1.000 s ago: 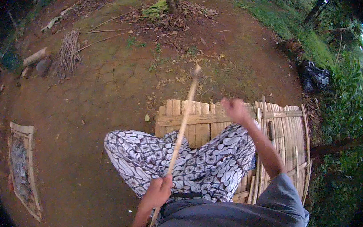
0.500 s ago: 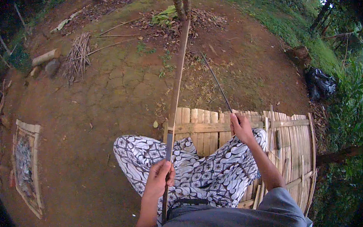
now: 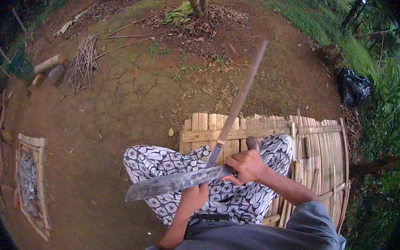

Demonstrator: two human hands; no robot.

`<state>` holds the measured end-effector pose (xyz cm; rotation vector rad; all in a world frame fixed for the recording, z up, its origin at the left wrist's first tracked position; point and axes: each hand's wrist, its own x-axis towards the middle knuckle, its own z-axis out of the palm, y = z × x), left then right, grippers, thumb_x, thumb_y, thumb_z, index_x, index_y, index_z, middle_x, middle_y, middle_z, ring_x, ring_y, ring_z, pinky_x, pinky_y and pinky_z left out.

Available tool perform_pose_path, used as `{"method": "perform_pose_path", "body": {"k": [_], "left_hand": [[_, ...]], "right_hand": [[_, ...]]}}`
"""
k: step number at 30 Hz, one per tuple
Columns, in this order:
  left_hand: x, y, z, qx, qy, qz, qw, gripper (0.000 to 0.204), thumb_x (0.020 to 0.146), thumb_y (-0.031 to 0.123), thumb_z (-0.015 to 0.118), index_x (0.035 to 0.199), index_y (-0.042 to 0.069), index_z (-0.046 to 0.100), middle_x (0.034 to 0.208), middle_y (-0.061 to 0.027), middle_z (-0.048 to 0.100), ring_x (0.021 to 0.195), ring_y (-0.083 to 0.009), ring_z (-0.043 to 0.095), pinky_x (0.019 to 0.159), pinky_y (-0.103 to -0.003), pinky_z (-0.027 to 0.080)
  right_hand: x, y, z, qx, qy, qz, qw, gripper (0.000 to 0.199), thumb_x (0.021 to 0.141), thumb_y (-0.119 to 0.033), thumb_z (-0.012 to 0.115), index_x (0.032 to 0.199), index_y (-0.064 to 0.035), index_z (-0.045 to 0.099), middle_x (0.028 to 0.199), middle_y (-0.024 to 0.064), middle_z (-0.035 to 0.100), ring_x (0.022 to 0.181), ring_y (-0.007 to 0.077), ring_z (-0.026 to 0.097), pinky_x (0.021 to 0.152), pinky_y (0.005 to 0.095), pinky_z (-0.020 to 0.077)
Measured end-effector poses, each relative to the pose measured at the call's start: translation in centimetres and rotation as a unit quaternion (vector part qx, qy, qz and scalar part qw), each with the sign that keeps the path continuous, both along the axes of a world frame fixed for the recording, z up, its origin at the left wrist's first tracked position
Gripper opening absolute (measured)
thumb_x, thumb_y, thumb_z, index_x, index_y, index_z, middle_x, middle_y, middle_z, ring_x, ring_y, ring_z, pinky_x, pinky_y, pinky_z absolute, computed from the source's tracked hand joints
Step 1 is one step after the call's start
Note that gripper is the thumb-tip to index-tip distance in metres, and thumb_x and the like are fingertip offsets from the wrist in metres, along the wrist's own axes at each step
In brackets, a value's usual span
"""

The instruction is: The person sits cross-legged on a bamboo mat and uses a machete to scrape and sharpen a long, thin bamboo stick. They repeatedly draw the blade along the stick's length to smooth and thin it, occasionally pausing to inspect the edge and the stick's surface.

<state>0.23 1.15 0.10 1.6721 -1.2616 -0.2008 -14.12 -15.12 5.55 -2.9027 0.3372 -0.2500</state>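
Head view showed my left hand closed around the lower end of a long bamboo stick, which slanted up and away to the right. My right hand gripped the handle of a broad machete, its blade lying across my patterned trousers and pointing left. Beyond my knees lay a bamboo slat platform, then bare dirt ground.

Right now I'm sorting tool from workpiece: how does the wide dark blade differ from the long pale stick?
The wide dark metal blade is broad, flat and grey; the long pale wooden stick is thin, round and tan. The blade lies nearly level, pointing to the person's left; the stick slants up and away. The right hand grips the blade's handle; the left hand holds the stick's lower end. They cross over the lap.
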Motion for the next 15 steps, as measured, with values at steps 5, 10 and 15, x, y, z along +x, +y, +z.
{"method": "perform_pose_path", "body": {"k": [5, 10, 15], "left_hand": [[0.8, 2.6, 5.3, 0.218, 0.211, 0.001, 0.953, 0.03, 0.093, 0.025, 0.047, 0.082, -0.002, 0.054, 0.053, -0.0139, 0.047, 0.049, -0.0219, 0.048, 0.05, -0.037, 0.038], [-1.2, 2.9, 2.1, 0.207, 0.242, -0.054, 0.946, 0.029, 0.093, 0.023, 0.046, 0.081, -0.003, 0.053, 0.054, -0.0145, 0.047, 0.048, -0.0203, 0.042, 0.05, -0.036, 0.037], [0.5, 4.8, 3.5, 0.229, 0.231, -0.039, 0.945, 0.028, 0.093, 0.021, 0.046, 0.079, -0.002, 0.053, 0.052, -0.0113, 0.046, 0.046, -0.017, 0.041, 0.046, -0.034, 0.034]], "right_hand": [[-0.8, -7.4, -3.1, 0.104, -0.021, -0.217, 0.97, 0.05, 0.077, -0.056, 0.053, 0.077, -0.0075, 0.063, 0.06, 0.0149, 0.059, 0.055, 0.0349, 0.058, 0.054, 0.0443, 0.0465], [-0.1, -4.0, -0.7, 0.223, -0.084, -0.153, 0.959, 0.045, 0.079, -0.051, 0.052, 0.081, -0.0078, 0.064, 0.065, 0.0178, 0.061, 0.061, 0.0393, 0.058, 0.06, 0.0449, 0.0475], [-0.5, -6.9, -0.7, 0.111, 0.124, -0.07, 0.984, 0.046, 0.082, -0.047, 0.055, 0.088, -0.0023, 0.063, 0.071, 0.0189, 0.062, 0.062, 0.0391, 0.058, 0.065, 0.0433, 0.0469]]}}
